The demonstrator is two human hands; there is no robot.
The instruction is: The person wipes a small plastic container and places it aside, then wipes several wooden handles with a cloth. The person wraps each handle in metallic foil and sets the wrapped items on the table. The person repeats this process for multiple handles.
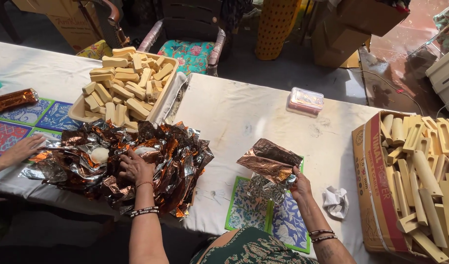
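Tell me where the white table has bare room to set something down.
Free: the white cloth between the pile of copper foil sheets and the clear plastic box. Crowded: around the left hand and the cardboard box of tan bars.

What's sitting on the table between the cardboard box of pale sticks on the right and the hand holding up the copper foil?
In the head view, only a crumpled white cloth lies on the white tablecloth between the cardboard box and the right hand holding the copper foil sheet.

Copper and silver foil (136, 161) lies heaped beside the tray (76, 113) of cream bars (124, 83). Right of the foil, the mats (244, 210) show blue-and-white flowers with green borders. The cloth (244, 112) is white.
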